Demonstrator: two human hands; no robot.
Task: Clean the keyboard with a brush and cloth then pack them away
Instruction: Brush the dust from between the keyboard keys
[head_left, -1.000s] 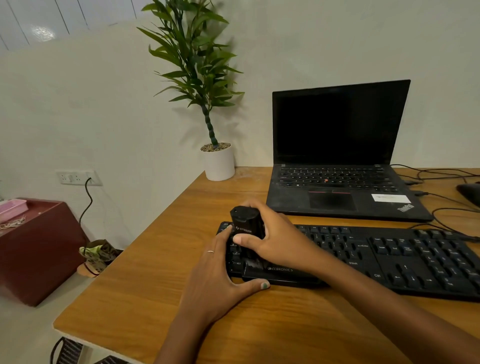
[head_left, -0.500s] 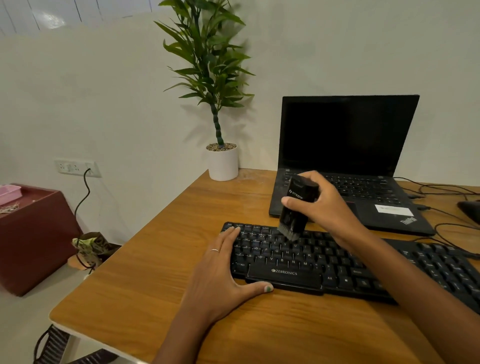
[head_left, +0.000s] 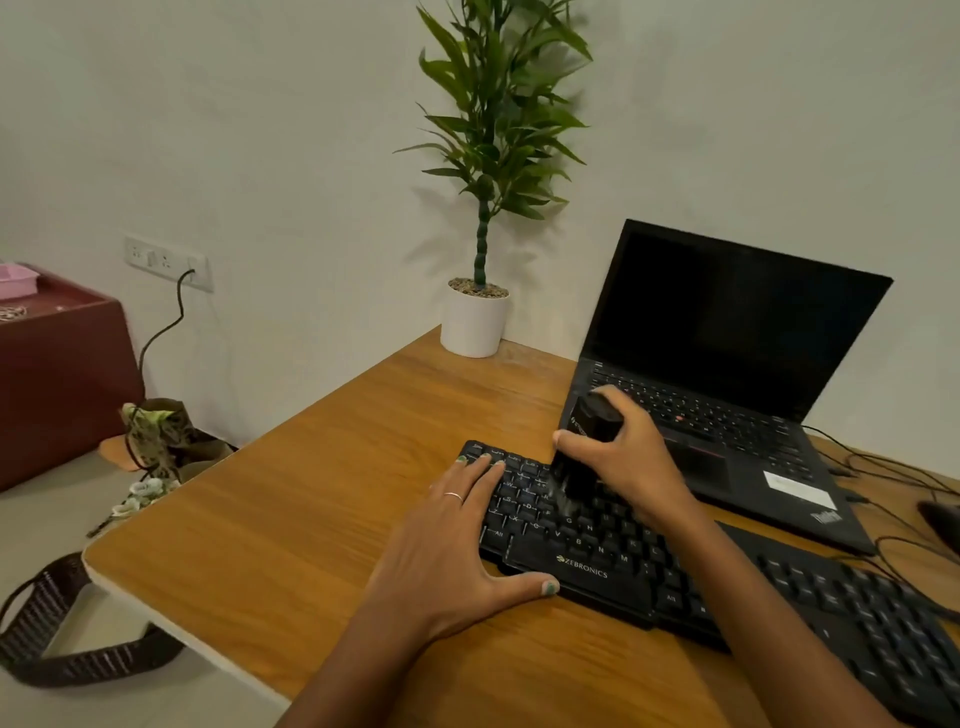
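Brush (head_left: 582, 457): black, held upright with a slight tilt, bristles down on the keys near the keyboard's left end.
Right hand (head_left: 631, 460): wrapped round the brush body.
Left hand (head_left: 452, 545): flat, fingers spread over the keyboard's left edge.
Keyboard (head_left: 613, 566): black, long axis running along the desk's (head_left: 311, 519) near edge, marked "ZEBRONICS".
Laptop (head_left: 727, 364): open behind, "ThinkPad" at its corner.

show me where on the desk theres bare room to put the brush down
Bare wood lies left of the keyboard, from the potted plant down to the desk's near edge, and in front of the keyboard. It is crowded to the right: laptop, cables, both hands, the right hand gripping the brush.
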